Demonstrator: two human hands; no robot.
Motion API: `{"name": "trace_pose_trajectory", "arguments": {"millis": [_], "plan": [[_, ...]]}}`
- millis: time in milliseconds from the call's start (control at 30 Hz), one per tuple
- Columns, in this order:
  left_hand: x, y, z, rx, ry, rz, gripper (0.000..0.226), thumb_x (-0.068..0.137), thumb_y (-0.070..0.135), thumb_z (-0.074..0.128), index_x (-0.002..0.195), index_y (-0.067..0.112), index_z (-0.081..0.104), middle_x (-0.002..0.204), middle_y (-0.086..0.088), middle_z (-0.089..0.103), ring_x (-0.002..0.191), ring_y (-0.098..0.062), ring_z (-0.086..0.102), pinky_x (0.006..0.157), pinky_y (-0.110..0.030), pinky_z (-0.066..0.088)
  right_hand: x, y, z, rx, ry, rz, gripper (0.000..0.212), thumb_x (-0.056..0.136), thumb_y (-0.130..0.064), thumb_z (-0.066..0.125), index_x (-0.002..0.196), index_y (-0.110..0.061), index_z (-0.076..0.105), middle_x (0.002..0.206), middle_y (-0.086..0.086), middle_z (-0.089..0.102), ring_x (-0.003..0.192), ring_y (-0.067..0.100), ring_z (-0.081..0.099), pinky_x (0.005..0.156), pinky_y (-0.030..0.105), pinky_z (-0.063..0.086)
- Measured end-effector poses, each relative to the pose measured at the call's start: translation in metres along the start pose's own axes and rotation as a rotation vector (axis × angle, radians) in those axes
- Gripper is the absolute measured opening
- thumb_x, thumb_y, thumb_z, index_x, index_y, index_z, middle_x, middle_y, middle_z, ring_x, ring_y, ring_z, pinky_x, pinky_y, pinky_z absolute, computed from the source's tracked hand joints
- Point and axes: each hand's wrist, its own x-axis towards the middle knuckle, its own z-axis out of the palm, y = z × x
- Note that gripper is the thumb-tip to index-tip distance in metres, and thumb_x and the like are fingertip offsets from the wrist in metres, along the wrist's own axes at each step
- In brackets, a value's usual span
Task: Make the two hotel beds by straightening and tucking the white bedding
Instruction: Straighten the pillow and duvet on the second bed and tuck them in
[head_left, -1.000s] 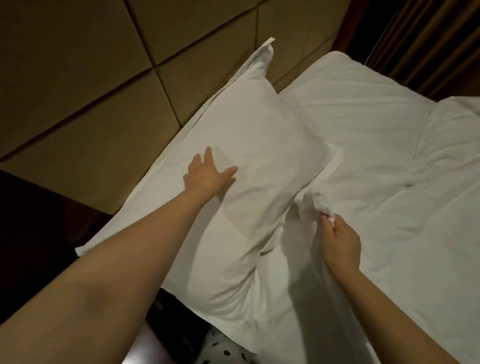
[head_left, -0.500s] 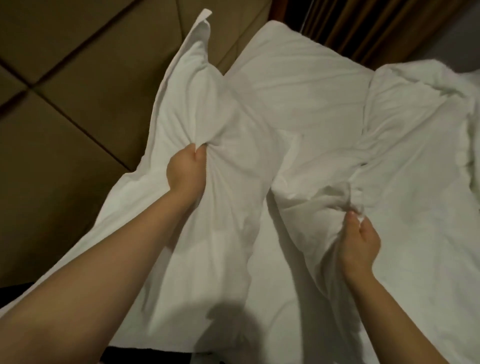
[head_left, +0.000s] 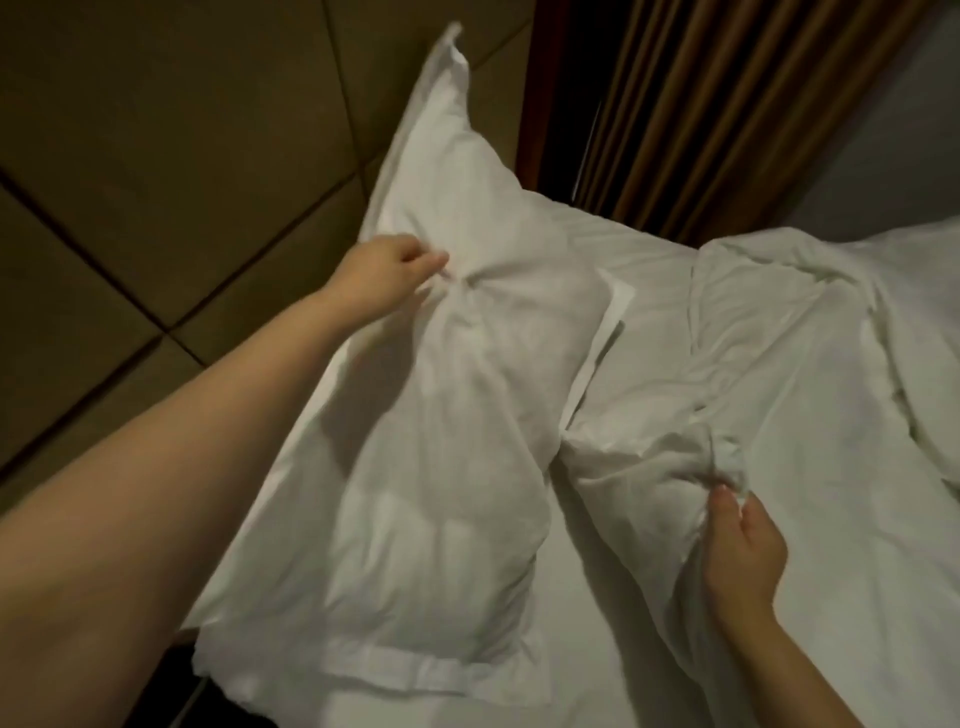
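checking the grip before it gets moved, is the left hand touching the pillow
Touching. The head view shows the left hand pinching fabric of the pillow, creases fanning from the pinch; the right hand grips the duvet.

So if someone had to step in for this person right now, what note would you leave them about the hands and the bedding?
Left hand: pinches the pillow near its upper middle, the cloth bunched at the fingers.
Right hand: grips a bunched fold of the duvet.
Where: the pillow is by the headboard, over the sheet. The duvet lies crumpled to its right.
Done: nothing looks finished, and no tucked edge shows.
Left: set the pillow, pull the duvet flat, tuck it in. The second bed is not in view.
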Motion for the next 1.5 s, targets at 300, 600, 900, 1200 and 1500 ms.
{"name": "trace_pose_trajectory", "arguments": {"millis": [300,600,900,1200,1500], "plan": [[-0.02,-0.137,0.091,0.187,-0.176,-0.347,0.069,0.093,0.06,0.037,0.149,0.022,0.022,0.151,-0.011,0.031,0.135,-0.036,0.034,0.106,-0.052,0.033,-0.009,0.015,0.03,-0.065,-0.056,-0.022,0.041,0.083,-0.038,0.04,0.094,-0.006,0.064,0.088,0.012,0.061,0.09,0.024,0.056,0.078,0.032,0.036],[-0.019,-0.194,0.123,0.091,-0.246,-0.626,0.089,0.083,0.075,0.036,0.151,0.024,0.009,0.148,-0.018,0.032,0.132,-0.042,0.034,0.105,-0.051,0.032,-0.033,0.011,0.117,-0.228,-0.223,-0.136,0.049,0.081,-0.055,0.03,0.071,-0.01,0.048,0.064,0.001,0.051,0.061,0.02,0.046,0.057,0.033,0.031],[-0.023,-0.175,0.121,-0.213,-0.307,-0.715,0.067,0.09,0.049,0.056,0.132,-0.002,0.047,0.133,-0.02,0.052,0.118,-0.038,0.051,0.086,-0.034,0.04,-0.038,0.002,0.125,-0.253,-0.218,-0.13,0.031,0.088,-0.039,0.037,0.071,-0.015,0.046,0.064,-0.005,0.047,0.062,0.016,0.043,0.056,0.028,0.028],[0.001,-0.066,-0.003,-0.166,0.157,-0.242,0.033,0.087,0.039,0.054,0.083,0.009,0.068,0.083,-0.011,0.067,0.079,-0.032,0.062,0.067,-0.037,0.047,-0.04,-0.015,0.094,-0.146,-0.194,-0.063,0.032,0.084,-0.046,0.037,0.071,-0.021,0.053,0.07,0.0,0.055,0.068,0.02,0.049,0.063,0.036,0.04],[-0.03,-0.089,0.01,0.148,-0.024,-0.499,0.055,0.093,0.046,0.045,0.128,0.004,0.05,0.13,-0.02,0.053,0.116,-0.039,0.051,0.089,-0.041,0.042,-0.055,-0.018,0.069,-0.091,-0.23,-0.004,0.029,0.099,-0.025,0.047,0.091,-0.004,0.065,0.084,0.011,0.065,0.08,0.026,0.058,0.067,0.032,0.043]]}}
